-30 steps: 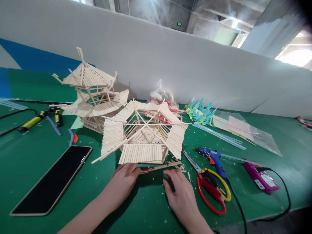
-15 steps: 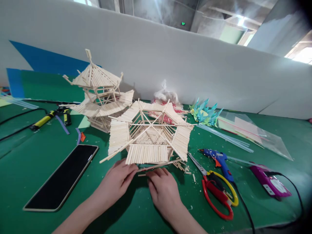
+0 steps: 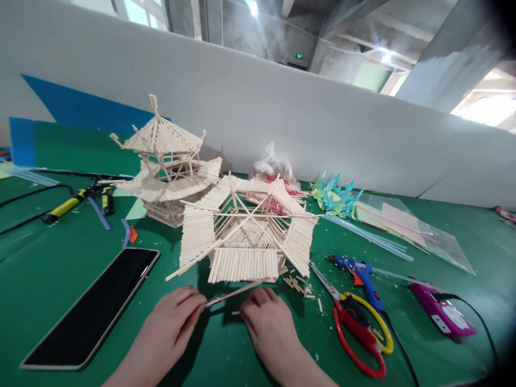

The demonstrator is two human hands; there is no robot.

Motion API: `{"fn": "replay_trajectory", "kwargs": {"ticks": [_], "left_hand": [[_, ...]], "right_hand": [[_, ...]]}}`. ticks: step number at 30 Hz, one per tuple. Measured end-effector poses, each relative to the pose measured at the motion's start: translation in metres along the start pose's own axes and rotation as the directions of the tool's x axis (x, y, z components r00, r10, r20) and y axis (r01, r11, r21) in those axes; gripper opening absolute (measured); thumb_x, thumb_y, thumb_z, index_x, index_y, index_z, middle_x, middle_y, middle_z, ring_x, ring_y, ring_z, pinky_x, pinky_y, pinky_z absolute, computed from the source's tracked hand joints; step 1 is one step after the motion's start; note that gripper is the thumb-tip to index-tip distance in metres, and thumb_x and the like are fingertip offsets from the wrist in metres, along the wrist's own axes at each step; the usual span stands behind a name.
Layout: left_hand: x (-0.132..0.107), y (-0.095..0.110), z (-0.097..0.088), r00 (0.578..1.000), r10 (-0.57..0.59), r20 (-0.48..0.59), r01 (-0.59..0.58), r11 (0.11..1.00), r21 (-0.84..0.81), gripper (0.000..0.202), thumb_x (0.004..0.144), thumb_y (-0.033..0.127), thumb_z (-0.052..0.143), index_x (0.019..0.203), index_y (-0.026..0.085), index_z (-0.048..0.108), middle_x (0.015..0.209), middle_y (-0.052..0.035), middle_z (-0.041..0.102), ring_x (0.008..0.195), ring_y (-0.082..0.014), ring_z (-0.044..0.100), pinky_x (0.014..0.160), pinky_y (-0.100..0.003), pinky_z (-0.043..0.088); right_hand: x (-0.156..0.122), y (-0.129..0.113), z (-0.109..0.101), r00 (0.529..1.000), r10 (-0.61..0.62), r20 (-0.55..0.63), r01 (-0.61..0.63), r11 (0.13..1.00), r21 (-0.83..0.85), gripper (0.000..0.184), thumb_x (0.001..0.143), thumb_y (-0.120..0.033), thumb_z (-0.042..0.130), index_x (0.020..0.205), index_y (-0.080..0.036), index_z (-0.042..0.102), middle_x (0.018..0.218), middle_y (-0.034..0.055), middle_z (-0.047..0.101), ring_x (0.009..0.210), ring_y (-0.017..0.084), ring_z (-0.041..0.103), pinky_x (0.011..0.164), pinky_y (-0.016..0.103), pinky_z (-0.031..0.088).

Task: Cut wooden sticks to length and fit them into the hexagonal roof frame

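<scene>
My left hand (image 3: 175,317) pinches the near end of a thin wooden stick (image 3: 237,292), which has a reddish stretch near my fingers and slants up to the right. My right hand (image 3: 272,322) is closed at the table, a short stick end (image 3: 236,313) poking out left of its fingertips. Just beyond both hands stands a pavilion model (image 3: 244,264) of wooden sticks, its roof panels slatted around an open top with crossing sticks. Behind it on the left rises a tiered stick pagoda (image 3: 161,134) with a pointed roof.
Right of my hands lie scissors (image 3: 363,322), a blue glue gun (image 3: 365,277), a purple device (image 3: 441,309) and cut stick pieces (image 3: 296,282). A phone (image 3: 91,306) lies at left, a yellow-handled tool (image 3: 66,207) beyond it. Bundled red-tipped sticks (image 3: 278,188) and teal folded paper (image 3: 336,196) stand behind.
My left hand has drawn back toward me and to the left, pulling the long stick away from the pavilion's front edge. My right hand has barely moved. The view has tilted slightly.
</scene>
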State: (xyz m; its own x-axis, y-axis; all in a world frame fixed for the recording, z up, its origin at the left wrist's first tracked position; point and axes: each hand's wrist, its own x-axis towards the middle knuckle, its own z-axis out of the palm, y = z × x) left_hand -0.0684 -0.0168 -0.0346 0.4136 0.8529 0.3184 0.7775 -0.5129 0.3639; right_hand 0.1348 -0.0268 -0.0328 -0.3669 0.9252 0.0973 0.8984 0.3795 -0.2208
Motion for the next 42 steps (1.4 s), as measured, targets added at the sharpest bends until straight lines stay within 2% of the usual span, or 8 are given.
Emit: {"fn": "replay_trajectory", "kwargs": {"ticks": [10, 16, 23, 27, 32, 35, 39, 42], "left_hand": [[-0.002, -0.010, 0.013, 0.995, 0.060, 0.078, -0.070, 0.988, 0.136, 0.021, 0.084, 0.017, 0.042, 0.080, 0.020, 0.062, 0.074, -0.0057, 0.064, 0.069, -0.0223, 0.059, 0.060, -0.034, 0.045], [-0.002, -0.008, 0.014, 0.991, 0.063, 0.116, -0.084, 0.979, 0.187, 0.020, 0.085, 0.021, 0.042, 0.081, 0.020, 0.061, 0.076, -0.0058, 0.064, 0.070, -0.0227, 0.058, 0.061, -0.035, 0.043], [0.003, -0.003, 0.017, 0.987, 0.087, 0.131, -0.115, 0.969, 0.218, 0.019, 0.085, 0.023, 0.043, 0.085, 0.019, 0.061, 0.079, -0.0074, 0.063, 0.072, -0.0229, 0.057, 0.062, -0.035, 0.043], [0.007, 0.001, 0.022, 0.983, 0.129, 0.128, -0.157, 0.955, 0.250, 0.019, 0.084, 0.022, 0.044, 0.091, 0.016, 0.061, 0.085, -0.0112, 0.064, 0.079, -0.0263, 0.056, 0.067, -0.038, 0.043], [0.011, 0.007, 0.022, 0.972, 0.177, 0.158, -0.216, 0.933, 0.286, 0.024, 0.082, 0.009, 0.042, 0.090, 0.017, 0.064, 0.085, -0.0116, 0.065, 0.082, -0.0289, 0.057, 0.068, -0.041, 0.041], [0.009, 0.005, 0.020, 0.974, 0.178, 0.141, -0.212, 0.936, 0.280, 0.027, 0.081, 0.006, 0.040, 0.085, 0.015, 0.065, 0.087, -0.0134, 0.067, 0.085, -0.0307, 0.057, 0.071, -0.044, 0.040], [-0.004, 0.001, 0.009, 0.983, 0.151, 0.106, -0.172, 0.957, 0.234, 0.025, 0.082, 0.011, 0.039, 0.088, 0.018, 0.062, 0.089, -0.0103, 0.069, 0.086, -0.0282, 0.060, 0.072, -0.042, 0.041], [-0.009, 0.011, -0.005, 0.989, 0.005, 0.146, -0.002, 1.000, -0.022, 0.022, 0.085, 0.023, 0.039, 0.095, 0.021, 0.059, 0.087, -0.0054, 0.070, 0.079, -0.0214, 0.062, 0.071, -0.032, 0.045]], "right_hand": [[-0.006, 0.003, -0.004, 0.990, 0.007, 0.144, -0.009, 1.000, 0.008, 0.019, 0.070, -0.002, 0.053, 0.082, -0.010, 0.064, 0.075, 0.0143, 0.068, 0.067, 0.027, 0.064, 0.055, 0.032, 0.044], [-0.016, 0.024, -0.022, 0.993, 0.085, 0.080, -0.106, 0.946, 0.306, 0.020, 0.077, -0.009, 0.046, 0.091, -0.014, 0.060, 0.084, 0.0111, 0.067, 0.077, 0.022, 0.062, 0.067, 0.031, 0.045], [-0.019, 0.043, -0.034, 0.980, 0.154, 0.125, -0.198, 0.747, 0.634, 0.020, 0.087, -0.026, 0.040, 0.087, -0.014, 0.056, 0.069, 0.0001, 0.063, 0.059, 0.010, 0.057, 0.051, 0.017, 0.042], [-0.023, 0.054, -0.035, 0.971, 0.212, 0.108, -0.233, 0.752, 0.617, 0.019, 0.086, -0.026, 0.042, 0.082, -0.016, 0.057, 0.065, -0.0006, 0.060, 0.058, 0.012, 0.054, 0.051, 0.019, 0.040], [-0.028, 0.069, -0.033, 0.958, 0.285, 0.026, -0.263, 0.844, 0.468, 0.019, 0.082, -0.019, 0.042, 0.086, -0.016, 0.060, 0.083, 0.0092, 0.062, 0.077, 0.022, 0.056, 0.071, 0.034, 0.039], [-0.026, 0.073, -0.028, 0.959, 0.282, 0.028, -0.268, 0.868, 0.417, 0.022, 0.082, -0.018, 0.041, 0.085, -0.016, 0.063, 0.084, 0.0122, 0.062, 0.080, 0.026, 0.055, 0.073, 0.039, 0.038], [-0.024, 0.075, -0.026, 0.954, 0.299, 0.028, -0.279, 0.847, 0.453, 0.024, 0.081, -0.019, 0.043, 0.092, -0.017, 0.064, 0.091, 0.0139, 0.060, 0.085, 0.028, 0.054, 0.076, 0.042, 0.037], [-0.028, 0.071, -0.029, 0.949, 0.315, 0.025, -0.274, 0.781, 0.561, 0.027, 0.082, -0.022, 0.042, 0.104, -0.016, 0.058, 0.097, 0.0133, 0.058, 0.089, 0.025, 0.054, 0.079, 0.039, 0.039]]}}
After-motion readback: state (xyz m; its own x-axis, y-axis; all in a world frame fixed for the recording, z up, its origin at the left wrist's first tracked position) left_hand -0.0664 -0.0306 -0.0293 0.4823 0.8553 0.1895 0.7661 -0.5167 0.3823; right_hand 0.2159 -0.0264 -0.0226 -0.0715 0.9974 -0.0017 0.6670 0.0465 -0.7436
